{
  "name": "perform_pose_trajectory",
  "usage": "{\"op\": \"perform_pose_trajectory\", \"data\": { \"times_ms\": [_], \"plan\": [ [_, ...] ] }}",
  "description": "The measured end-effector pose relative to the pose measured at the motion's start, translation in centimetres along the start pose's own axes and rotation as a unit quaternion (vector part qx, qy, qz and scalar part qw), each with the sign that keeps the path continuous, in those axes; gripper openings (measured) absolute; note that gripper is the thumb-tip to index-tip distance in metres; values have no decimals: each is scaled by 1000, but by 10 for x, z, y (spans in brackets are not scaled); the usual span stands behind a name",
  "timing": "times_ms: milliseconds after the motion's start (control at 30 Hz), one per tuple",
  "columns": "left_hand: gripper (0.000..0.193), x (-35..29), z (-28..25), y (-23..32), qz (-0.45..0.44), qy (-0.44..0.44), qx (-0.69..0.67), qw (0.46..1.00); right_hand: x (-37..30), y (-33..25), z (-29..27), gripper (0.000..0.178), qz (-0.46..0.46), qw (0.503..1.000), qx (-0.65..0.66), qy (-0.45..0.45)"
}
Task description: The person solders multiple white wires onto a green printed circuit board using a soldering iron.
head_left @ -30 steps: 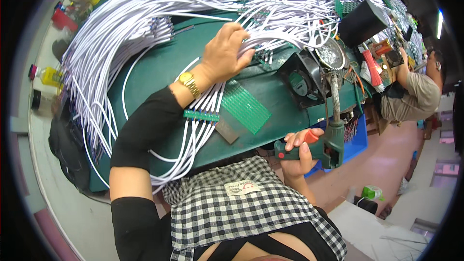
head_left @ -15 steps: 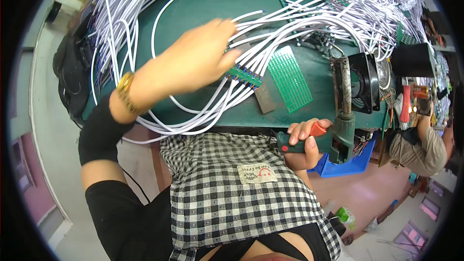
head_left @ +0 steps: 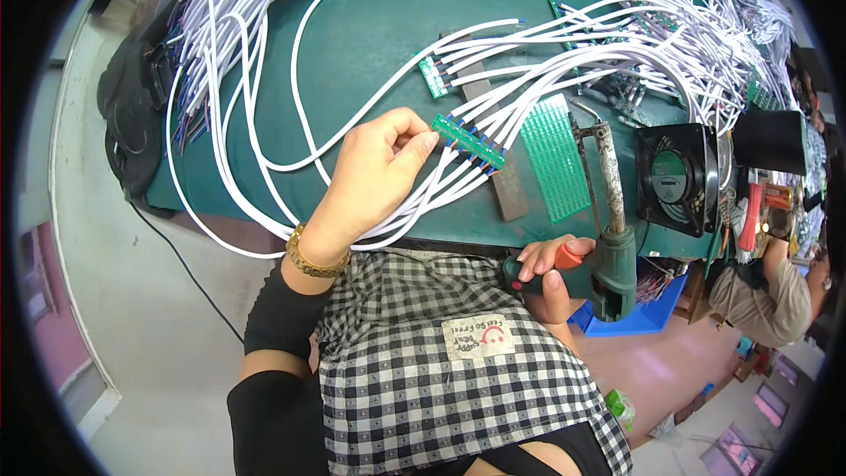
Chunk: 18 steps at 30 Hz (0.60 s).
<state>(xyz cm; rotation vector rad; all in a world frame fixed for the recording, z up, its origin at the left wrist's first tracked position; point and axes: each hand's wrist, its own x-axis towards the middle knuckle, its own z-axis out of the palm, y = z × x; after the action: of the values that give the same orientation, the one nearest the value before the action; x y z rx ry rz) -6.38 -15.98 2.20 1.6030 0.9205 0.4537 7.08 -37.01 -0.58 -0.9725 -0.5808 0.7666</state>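
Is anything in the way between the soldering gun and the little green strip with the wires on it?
Nothing visible blocks it. The left hand pinches the green circuit strip by its near end on the green table. The soldering gun, gripped by the right hand, points up just right of it, beside a grey bar.

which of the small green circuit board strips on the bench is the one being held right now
The strip nearer the bench's front edge, pinched at its end by the left hand. The other strip lies untouched farther back on the green bench.
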Motion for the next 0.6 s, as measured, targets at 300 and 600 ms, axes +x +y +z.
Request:
{"op": "perform_pose_trajectory", "data": {
  "times_ms": [300,600],
  "plan": [
    [18,11,-7,6,-48,-36,-3,998,4,-27,3,40,109,986,-80,-97],
    [19,15,-9,17,-143,-53,57,987,-3,-18,-11,24,215,940,-233,-128]
  ]
}}
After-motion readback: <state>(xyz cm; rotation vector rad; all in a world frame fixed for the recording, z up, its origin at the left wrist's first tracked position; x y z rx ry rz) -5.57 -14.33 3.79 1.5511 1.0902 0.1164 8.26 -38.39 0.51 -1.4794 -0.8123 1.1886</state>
